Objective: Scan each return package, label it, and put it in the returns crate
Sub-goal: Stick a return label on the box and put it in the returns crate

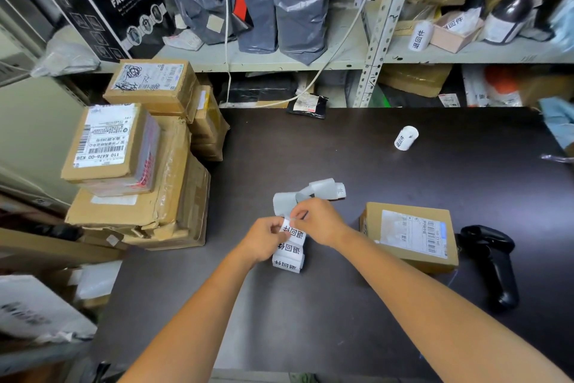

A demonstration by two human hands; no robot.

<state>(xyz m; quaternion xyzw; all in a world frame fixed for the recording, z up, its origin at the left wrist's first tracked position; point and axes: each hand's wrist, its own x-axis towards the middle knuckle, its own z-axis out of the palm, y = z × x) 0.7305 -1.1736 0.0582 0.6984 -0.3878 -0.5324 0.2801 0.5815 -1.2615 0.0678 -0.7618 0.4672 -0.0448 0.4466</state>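
Both my hands pinch the label strip (290, 238): left hand (265, 238) steadies, right hand (316, 221) peels. Box (410, 236) sits just right of them. Risk: the sticker tears or curls onto itself.

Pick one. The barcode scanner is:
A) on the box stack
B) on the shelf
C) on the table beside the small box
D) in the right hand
C: the barcode scanner lies on the table beside the small cardboard box; left hand and right hand pinch the label strip.
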